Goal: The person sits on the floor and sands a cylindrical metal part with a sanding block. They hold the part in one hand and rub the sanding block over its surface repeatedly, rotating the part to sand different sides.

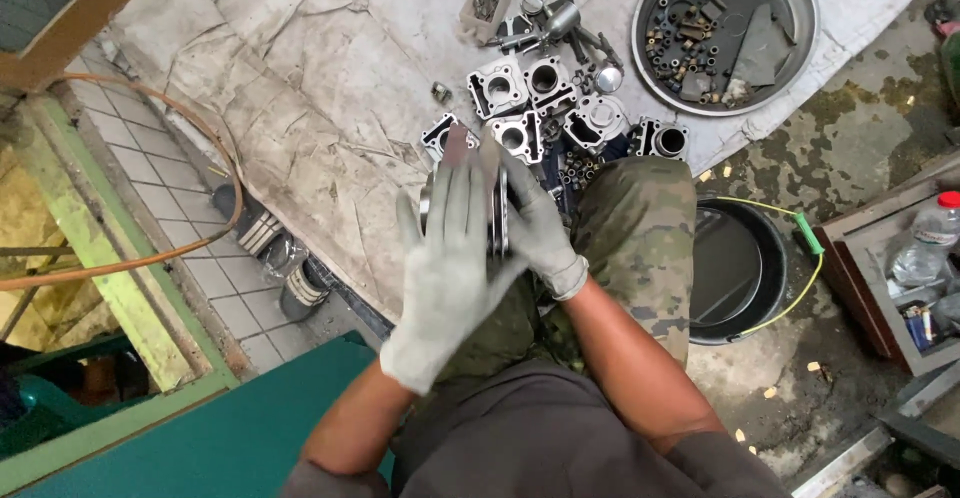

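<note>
The person held a round, finned metal engine part (497, 213) between 2 gloved hands, just above the knee in camouflage trousers (640, 228). The left hand (445, 268) lay flat and open across its near face, fingers pointing away; the right hand (540, 223) curled around its far edge. The part stood on edge, its disc faces turned left and right. Just beyond it, 6 cylinder blocks (545, 108) lay on the cloth (300, 88), nearer the right hand.
</note>
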